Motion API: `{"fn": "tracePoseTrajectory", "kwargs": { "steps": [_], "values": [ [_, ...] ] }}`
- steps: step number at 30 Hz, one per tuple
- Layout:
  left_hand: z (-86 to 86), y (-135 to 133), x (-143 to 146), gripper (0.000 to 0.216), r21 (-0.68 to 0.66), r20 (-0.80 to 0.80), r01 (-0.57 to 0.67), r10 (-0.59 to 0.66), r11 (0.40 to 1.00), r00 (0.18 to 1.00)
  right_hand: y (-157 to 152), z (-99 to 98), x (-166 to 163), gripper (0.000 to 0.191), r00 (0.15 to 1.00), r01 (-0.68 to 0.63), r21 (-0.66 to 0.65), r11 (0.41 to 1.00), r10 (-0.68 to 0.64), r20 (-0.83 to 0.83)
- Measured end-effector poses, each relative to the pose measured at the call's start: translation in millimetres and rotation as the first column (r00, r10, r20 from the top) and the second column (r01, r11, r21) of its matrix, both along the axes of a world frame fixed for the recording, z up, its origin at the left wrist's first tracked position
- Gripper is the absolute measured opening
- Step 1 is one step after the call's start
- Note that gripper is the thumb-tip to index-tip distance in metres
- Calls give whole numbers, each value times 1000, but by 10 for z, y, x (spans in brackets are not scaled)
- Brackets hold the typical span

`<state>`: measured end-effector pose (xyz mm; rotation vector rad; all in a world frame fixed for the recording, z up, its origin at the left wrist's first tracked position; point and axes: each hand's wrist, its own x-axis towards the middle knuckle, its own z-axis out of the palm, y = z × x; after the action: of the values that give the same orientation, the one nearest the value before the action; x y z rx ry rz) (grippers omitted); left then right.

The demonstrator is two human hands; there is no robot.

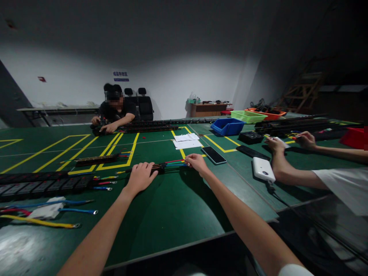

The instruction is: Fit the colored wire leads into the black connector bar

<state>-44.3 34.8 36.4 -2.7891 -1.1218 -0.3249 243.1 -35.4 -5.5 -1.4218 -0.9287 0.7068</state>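
Note:
My left hand (140, 176) lies palm down on a black cable strip (159, 167) on the green table (178, 207), pressing its left end. My right hand (196, 162) pinches the coloured wire ends (176, 162) (red, blue, green) that stick out of the strip's right end. Both arms reach forward from the near table edge.
Black strips (43, 186) and loose coloured wires with lugs (57, 214) lie at left. A phone (213, 155), white papers (186, 140), a white power bank (263, 169) and blue (227, 126), green and orange bins sit right. One person works at the far side, another's hands (276, 145) at right.

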Motion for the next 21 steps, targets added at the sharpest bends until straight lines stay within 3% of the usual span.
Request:
{"fn": "tracePoseTrajectory", "kwargs": {
  "steps": [10, 21],
  "values": [
    [-20, 17, -7, 57, -2, 8, 4, -4, 1000, 1000, 1, -46, 41, 13, 994, 4, -34, 999, -1, 111],
    [-14, 13, -7, 56, 0, 16, 6, -6, 1000, 1000, -5, -11, 18, 16, 992, 11, -6, 1000, -10, 122]
  ]
}}
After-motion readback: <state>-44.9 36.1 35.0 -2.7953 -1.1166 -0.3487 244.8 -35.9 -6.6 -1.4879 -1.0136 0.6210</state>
